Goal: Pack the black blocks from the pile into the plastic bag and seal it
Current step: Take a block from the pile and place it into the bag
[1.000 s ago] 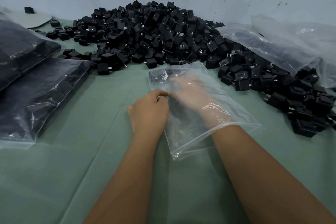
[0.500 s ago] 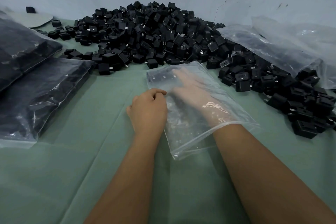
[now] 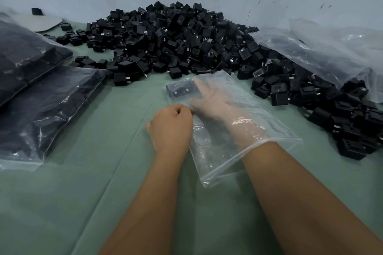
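Observation:
A clear plastic bag (image 3: 267, 130) lies on the green table, its mouth toward me. My right hand (image 3: 213, 101) is inside the bag up to the wrist, fingers spread and reaching toward its far end. A few black blocks (image 3: 182, 89) lie in the bag's far left corner, at my fingertips. My left hand (image 3: 171, 128) is closed on the bag's left edge and pins it to the table. The big pile of black blocks (image 3: 176, 39) rises just beyond the bag and runs along the right side.
Two filled bags of black blocks (image 3: 41, 105) lie at the left. Empty clear bags (image 3: 323, 51) are heaped over the pile at the right. A grey wall stands behind. The green table (image 3: 72, 203) stretches toward me.
My right hand has slid deeper into the bag toward the blocks at its far end. My left hand has stayed on the bag's edge.

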Motion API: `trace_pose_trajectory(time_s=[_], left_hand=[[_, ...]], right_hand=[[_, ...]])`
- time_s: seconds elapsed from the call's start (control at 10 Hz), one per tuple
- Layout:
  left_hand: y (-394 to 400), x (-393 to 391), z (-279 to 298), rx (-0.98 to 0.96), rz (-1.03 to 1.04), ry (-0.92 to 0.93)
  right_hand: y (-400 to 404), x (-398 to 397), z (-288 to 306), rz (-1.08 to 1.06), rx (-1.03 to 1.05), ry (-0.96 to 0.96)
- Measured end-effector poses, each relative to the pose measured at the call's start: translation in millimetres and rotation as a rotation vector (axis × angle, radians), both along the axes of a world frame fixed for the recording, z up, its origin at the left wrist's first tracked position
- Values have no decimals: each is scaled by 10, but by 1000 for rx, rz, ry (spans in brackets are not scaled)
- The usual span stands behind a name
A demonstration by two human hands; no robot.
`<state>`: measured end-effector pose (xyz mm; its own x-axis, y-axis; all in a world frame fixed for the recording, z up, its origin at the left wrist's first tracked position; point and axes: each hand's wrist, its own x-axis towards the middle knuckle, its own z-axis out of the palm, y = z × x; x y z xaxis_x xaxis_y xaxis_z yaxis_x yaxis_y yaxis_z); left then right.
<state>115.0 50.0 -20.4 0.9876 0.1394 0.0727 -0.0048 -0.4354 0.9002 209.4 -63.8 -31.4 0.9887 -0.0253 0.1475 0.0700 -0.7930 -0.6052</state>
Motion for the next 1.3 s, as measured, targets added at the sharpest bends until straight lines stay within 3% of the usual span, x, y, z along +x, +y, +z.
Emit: trace_pose_trajectory(time_s=[0.1,0.2,0.3,0.5,0.6,0.7,0.8,0.9,1.0,1.1,1.2,1.3], left_hand=[[-3,-2,-4,-12,1,-11],[-4,-2,-11,15,1,-22],[7,12,-22,53,-10,-26],[62,25,-28,131,-27,-42],[103,27,-58,196,-26,-53],[160,43,-94,271,-25,-52],[162,44,-93,403,-48,-80],[150,32,-72,583,-48,-105],[147,19,-50,672,-34,-164],[73,-8,-16,587,-104,-371],[-60,-101,13,429,-420,-514],[-183,-184,-59,482,-727,-441]], right_hand=[[-144,-288,40,79,-413,-96],[-280,-558,55,4,-429,-29],[-259,-1003,136,104,-462,-16],[-179,-1755,68,109,-559,-205],[-230,-1900,109,195,-508,-511],[-272,-1911,217,135,-331,-938],[-428,-1918,277,-71,-75,-1084],[-778,-1923,309,-409,97,-1125],[-1158,-1854,237,-900,-21,-911],[-1422,-1815,110,-1146,-133,-242],[-1463,-1791,-7,-963,-213,174],[-1447,-1742,-48,-695,-260,54]])
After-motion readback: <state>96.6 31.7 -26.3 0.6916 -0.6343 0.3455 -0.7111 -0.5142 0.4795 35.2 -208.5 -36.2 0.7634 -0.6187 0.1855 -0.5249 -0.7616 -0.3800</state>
